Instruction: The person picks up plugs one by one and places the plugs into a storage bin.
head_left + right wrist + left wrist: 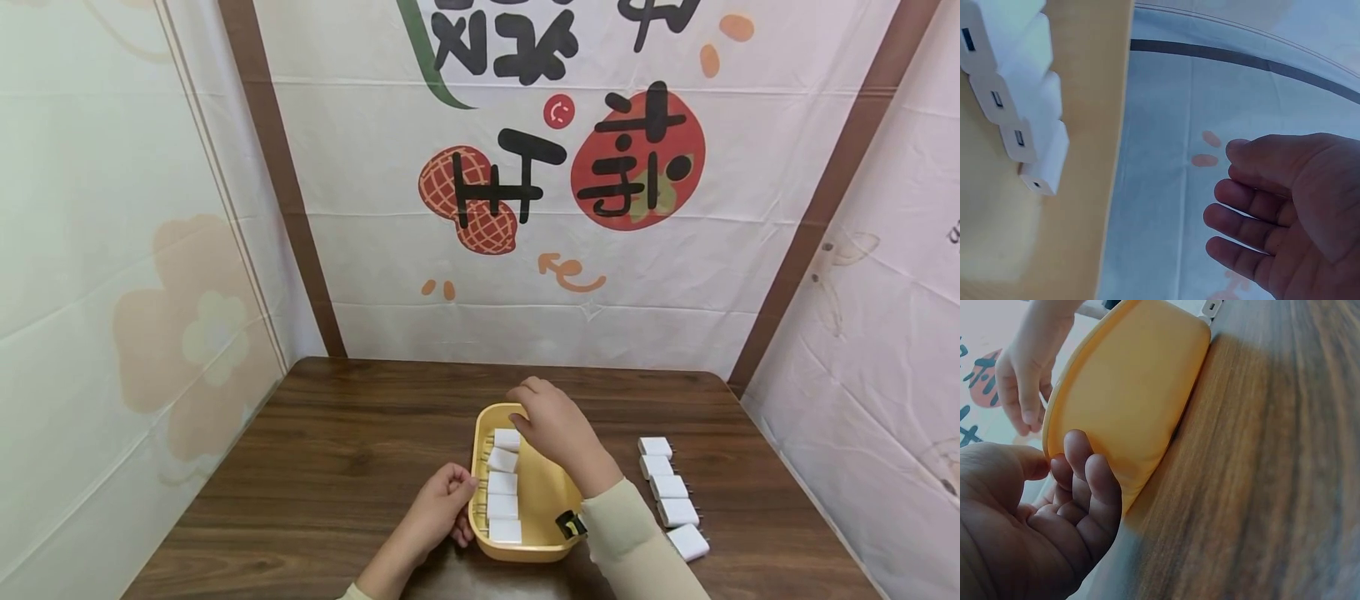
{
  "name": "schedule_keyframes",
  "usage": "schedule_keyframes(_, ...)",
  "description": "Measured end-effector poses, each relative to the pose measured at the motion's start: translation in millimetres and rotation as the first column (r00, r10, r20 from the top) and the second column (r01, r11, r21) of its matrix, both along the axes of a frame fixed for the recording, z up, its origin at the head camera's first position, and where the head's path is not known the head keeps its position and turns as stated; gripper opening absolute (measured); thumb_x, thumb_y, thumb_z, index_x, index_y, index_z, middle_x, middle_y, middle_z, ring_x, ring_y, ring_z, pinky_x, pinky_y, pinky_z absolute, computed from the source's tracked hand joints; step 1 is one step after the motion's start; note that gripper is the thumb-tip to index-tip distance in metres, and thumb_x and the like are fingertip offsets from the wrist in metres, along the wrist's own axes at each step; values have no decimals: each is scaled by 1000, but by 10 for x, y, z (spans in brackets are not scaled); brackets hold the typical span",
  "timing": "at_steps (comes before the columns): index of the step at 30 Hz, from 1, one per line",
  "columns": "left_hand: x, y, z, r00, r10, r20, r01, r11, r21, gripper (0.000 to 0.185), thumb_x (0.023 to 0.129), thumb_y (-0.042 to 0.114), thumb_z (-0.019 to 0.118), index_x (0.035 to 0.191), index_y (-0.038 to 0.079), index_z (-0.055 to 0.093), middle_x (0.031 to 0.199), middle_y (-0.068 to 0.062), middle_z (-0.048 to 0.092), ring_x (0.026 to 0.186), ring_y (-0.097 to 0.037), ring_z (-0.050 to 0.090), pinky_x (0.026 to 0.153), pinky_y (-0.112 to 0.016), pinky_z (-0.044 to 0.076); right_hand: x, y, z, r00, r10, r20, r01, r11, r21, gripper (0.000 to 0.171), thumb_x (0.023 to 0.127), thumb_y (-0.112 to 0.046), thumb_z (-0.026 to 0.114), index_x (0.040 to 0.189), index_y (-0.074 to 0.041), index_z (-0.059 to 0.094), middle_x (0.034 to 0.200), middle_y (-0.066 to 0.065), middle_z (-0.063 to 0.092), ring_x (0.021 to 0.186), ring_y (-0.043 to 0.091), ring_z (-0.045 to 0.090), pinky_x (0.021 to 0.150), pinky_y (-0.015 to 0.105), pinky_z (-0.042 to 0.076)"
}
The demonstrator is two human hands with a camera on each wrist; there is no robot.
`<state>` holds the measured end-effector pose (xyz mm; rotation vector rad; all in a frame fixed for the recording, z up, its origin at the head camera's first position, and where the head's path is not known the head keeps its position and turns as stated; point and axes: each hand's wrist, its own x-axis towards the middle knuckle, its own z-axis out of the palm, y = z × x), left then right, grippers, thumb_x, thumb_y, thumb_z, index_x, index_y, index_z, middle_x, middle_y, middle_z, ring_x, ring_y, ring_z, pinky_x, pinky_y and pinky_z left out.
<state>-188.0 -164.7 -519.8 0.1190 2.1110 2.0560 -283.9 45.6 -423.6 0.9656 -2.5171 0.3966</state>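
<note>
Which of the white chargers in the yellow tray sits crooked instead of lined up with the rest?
The second charger from the far end of the column in the yellow tray; it is turned at an angle, while the other four lie square.

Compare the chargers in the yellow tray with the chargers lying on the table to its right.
The chargers in the tray lie inside the yellow tray, between both hands; the chargers on the table lie on bare wood, untouched. The tray row runs straight along the tray's left side; the table row slants away towards the near right. Both are rows of five white plug blocks.
</note>
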Motion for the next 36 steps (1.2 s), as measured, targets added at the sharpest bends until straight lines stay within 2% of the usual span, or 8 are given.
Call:
schedule_keyframes(6, 2, 11, -1, 1000, 5, -3, -5, 1000, -8, 29, 108, 25, 52, 116, -2, 47, 72, -8, 59, 52, -15, 60, 46, -28, 53, 83, 132, 120, 1000, 11, -16, -11, 1000, -25, 30, 91, -16, 79, 118, -7, 72, 114, 5, 68, 105, 23, 66, 90, 40, 57)
schedule_keyframes(17, -5, 17, -13, 1000, 7, 6, -7, 1000, -11, 31, 108, 25, 53, 117, -4, 47, 72, -7, 59, 51, -14, 60, 46, -28, 53, 213, 458, 165, 996, -83, 13, 83, 996, 14, 36, 90, -19, 80, 123, -9, 71, 116, 4, 68, 108, 25, 66, 92, 42, 56)
schedule_keyframes(24, -27, 12, -39, 1000, 6, 3, -6, 1000, -2, 26, 108, 22, 51, 116, -3, 46, 69, -6, 58, 51, -14, 59, 45, -27, 53, 227, 639, 191, 995, -95, -29, 95, 995, -1, 36, 88, -17, 81, 121, -7, 71, 113, 5, 68, 105, 25, 66, 91, 43, 56)
schedule_keyframes(36, -41, 14, -49, 1000, 2, -3, -2, 1000, -6, 27, 109, 24, 51, 117, -2, 46, 71, -8, 59, 52, -15, 59, 46, -28, 53, 215, 801, 178, 988, -154, 14, 154, 988, 26, 41, 84, -15, 84, 121, -4, 70, 114, 9, 68, 106, 30, 66, 91, 48, 56)
